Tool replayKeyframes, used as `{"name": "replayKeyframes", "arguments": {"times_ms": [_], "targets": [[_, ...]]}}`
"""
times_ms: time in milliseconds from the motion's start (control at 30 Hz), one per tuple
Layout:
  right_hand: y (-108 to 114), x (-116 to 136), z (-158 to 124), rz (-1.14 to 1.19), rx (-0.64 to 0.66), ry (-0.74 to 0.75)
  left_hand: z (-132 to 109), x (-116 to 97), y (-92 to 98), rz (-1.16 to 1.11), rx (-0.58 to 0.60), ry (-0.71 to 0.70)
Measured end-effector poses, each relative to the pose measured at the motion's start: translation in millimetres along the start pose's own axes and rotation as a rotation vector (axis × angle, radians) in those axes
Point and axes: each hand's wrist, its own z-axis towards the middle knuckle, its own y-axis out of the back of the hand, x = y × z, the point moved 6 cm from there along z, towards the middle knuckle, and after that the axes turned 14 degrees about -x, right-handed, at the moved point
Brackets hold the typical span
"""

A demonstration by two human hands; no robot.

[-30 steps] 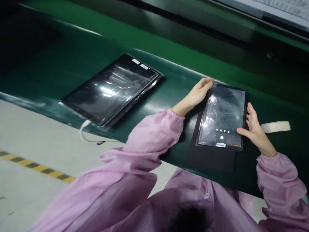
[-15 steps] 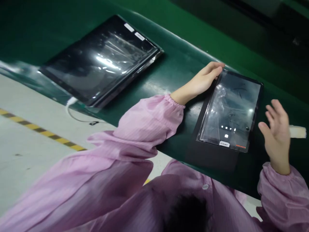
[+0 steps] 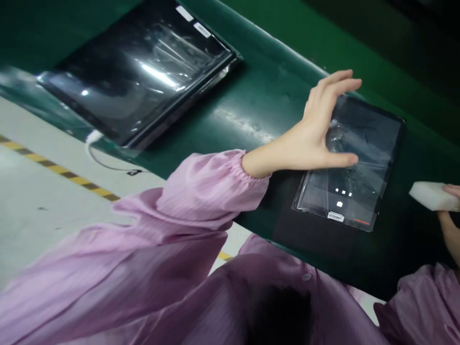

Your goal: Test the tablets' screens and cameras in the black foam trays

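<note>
A small black tablet [image 3: 362, 163] in a clear plastic film lies on the green belt [image 3: 273, 96] at the right. My left hand [image 3: 319, 129] hovers over its left part with fingers spread, the thumb resting on the film. My right hand [image 3: 451, 211] shows only at the right edge of the view, closed on a white block [image 3: 429, 195] that looks like a pad. Both arms wear pink sleeves.
A larger black tablet [image 3: 140, 72] in film lies on the belt at the upper left, with a white cable [image 3: 94, 143] hanging from its near edge. Below the belt is a grey floor with a yellow-black stripe [image 3: 53, 168].
My left hand lifted from the small tablet's left edge and opened over its screen. My right hand moved off the tablet to the right and took hold of the white block.
</note>
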Motion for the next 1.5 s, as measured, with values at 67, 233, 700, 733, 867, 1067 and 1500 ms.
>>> {"name": "replayKeyframes", "arguments": {"times_ms": [67,233,700,733,867,1067,1500], "targets": [[0.9,16.5,3.3,0.146,-0.214,-0.005,-8.5,-19.1,-2.7,-0.044,0.097,-0.163],[-23.8,42.1,-1.8,0.531,-0.372,-0.1,-13.9,-28.5,-5.1,-0.085,0.218,-0.18],[-56.9,43.9,-5.3,0.539,-0.308,-0.057,-20.5,-30.4,-13.3,-0.22,0.298,-0.11],[-57.1,43.3,-5.3,0.54,-0.308,-0.051,-22.2,-32.5,-13.9,-0.222,0.311,-0.186],[-57.7,42.5,-5.4,0.506,-0.28,-0.039,-25.1,-35.7,-12.9,-0.224,0.301,-0.281],[-58.7,40.2,-5.8,0.49,-0.285,-0.015,-20.9,-34.2,-17.4,-0.2,0.316,-0.11],[-57.1,41.9,-6.0,0.45,-0.263,0.054,0.7,-19.2,9.2,0.097,0.044,-0.261]]}}
